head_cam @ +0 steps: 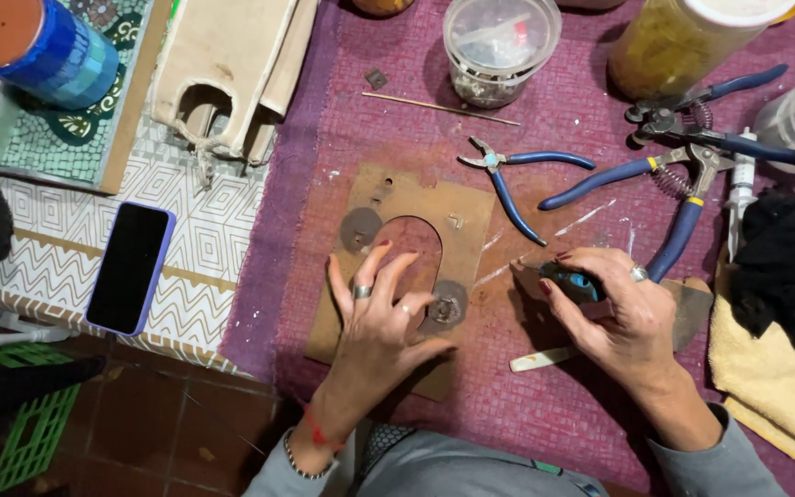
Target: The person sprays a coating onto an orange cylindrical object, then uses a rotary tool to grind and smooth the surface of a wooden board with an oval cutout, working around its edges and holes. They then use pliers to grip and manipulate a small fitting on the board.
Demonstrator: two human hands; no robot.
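Plywood formed the flat brown board (471, 207) that lay on the purple cloth (545, 396) covering the bench, near the middle of the view, with an arched opening cut through its centre and two dark round discs set on it, one at the upper left of the arch and one at its lower right. The board's near edge ran under the left hand (379, 317), its far edge stopped short of the small blue-handled pliers (512, 179), and bare cloth lay open between its right edge and the right hand (614, 313). The left hand pressed flat on the board over the arch, fingers (372, 267) spread wide, a ring on two of them, the thumb reaching toward the lower disc (443, 306). The right hand was curled, fingers pinched together around a small tool with a blue and black grip (574, 283), its tip pointing toward the board's right edge; a pale flat stick (540, 360) lay just beneath the wrist. Farther out, larger blue-handled nippers (683, 189) crowded the right side, a clear tub (499, 46) stood beyond, a yellow towel (784, 368) lay at the far right, and a phone (128, 267) rested on the patterned cloth to the left.
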